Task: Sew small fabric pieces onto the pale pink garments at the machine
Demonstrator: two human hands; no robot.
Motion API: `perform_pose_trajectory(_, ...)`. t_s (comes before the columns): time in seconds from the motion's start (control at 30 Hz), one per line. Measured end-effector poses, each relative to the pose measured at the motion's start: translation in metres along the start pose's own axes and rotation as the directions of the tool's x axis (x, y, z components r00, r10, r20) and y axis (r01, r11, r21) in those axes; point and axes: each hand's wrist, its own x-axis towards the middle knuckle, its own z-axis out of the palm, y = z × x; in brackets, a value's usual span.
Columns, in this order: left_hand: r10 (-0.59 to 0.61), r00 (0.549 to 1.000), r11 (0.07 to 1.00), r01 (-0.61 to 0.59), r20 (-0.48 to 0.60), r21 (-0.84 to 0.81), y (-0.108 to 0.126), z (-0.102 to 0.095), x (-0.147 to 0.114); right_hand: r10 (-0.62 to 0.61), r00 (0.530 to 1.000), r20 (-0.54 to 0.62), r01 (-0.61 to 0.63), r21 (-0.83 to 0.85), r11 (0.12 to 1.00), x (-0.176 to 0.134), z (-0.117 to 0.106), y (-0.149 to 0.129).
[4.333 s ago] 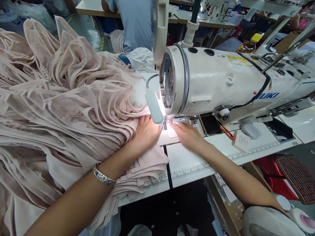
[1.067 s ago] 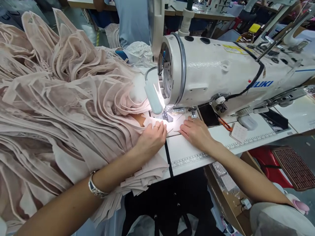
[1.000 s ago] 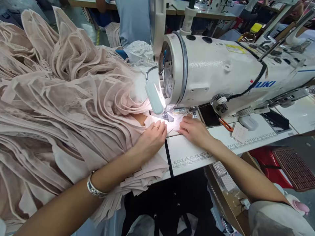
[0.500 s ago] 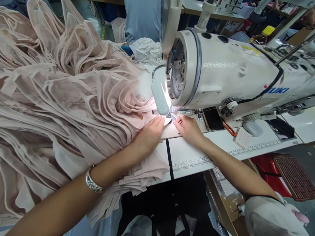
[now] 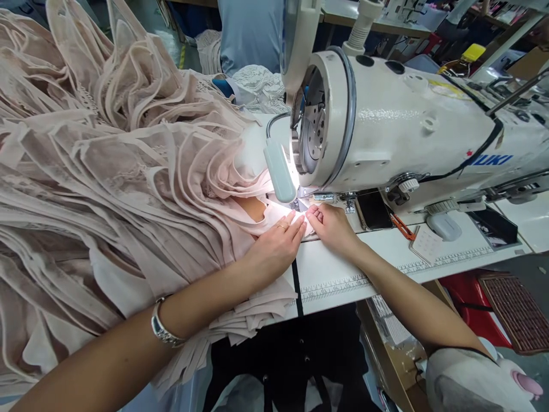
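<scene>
At the sewing machine's needle area lies a pale pink fabric piece [image 5: 274,214], lit by the lamp. My left hand [image 5: 281,243] rests on its near edge with the fingers stretched out; the thumb is hidden. Close beside those fingertips, my right hand [image 5: 330,226] has its fingers closed in a pinch on the fabric's right end. Just behind both hands is the white sewing machine [image 5: 386,120], its presser foot partly covered by the grey-green lamp [image 5: 280,171]. The fabric runs left into a large heap of pink garments [image 5: 171,194].
A phone [image 5: 374,209], an orange cutter [image 5: 402,227], a white case [image 5: 444,227] and a black tray [image 5: 493,228] lie right of my right hand. A measuring tape [image 5: 334,288] runs along the table's front edge. White lace [image 5: 259,86] is heaped behind the machine.
My left hand has slid right and nearer to me, its fingertips now almost meeting my right hand. More of the fabric shows flat behind it. The right hand stays nearly in place.
</scene>
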Motion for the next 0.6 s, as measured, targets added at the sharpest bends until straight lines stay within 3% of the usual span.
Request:
perform_pose_trajectory(0.07,-0.006,1.000,1.000,0.005,-0.001,-0.023,0.000,0.002,0.000,-0.053,0.998,-0.026,0.053,0.003,0.999,-0.003,-0.001,0.006)
perform_pose_trajectory(0.13,-0.023,1.000,0.997,0.022,-0.010,-0.073,0.001,0.002,0.000,-0.187,0.981,-0.052,0.186,-0.014,0.982,-0.008,-0.002,0.013)
perform_pose_trajectory(0.23,-0.104,0.994,0.989,0.099,-0.045,-0.113,0.002,0.000,0.000,-0.426,0.904,-0.040,0.416,-0.149,0.897,-0.014,-0.003,0.016)
perform_pose_trajectory(0.3,-0.184,0.981,0.982,0.180,-0.069,-0.060,0.003,-0.003,0.001,-0.510,0.860,-0.004,0.485,-0.303,0.820,-0.018,-0.002,0.012)
perform_pose_trajectory(0.37,-0.197,0.978,0.980,0.198,-0.068,0.013,0.005,-0.005,0.003,-0.537,0.843,0.034,0.495,-0.442,0.748,-0.019,0.000,0.006)
perform_pose_trajectory(0.43,-0.140,0.988,0.988,0.144,-0.058,0.056,0.007,-0.006,0.006,-0.541,0.837,0.075,0.500,-0.504,0.704,-0.019,0.001,0.001)
perform_pose_trajectory(0.5,-0.085,0.995,0.993,0.089,-0.061,0.073,0.009,-0.005,0.009,-0.513,0.849,0.128,0.504,-0.487,0.713,-0.015,0.000,-0.001)
perform_pose_trajectory(0.6,-0.060,0.995,0.993,0.067,-0.075,0.092,0.010,-0.003,0.013,-0.388,0.895,0.221,0.446,-0.410,0.796,-0.008,-0.006,0.004)
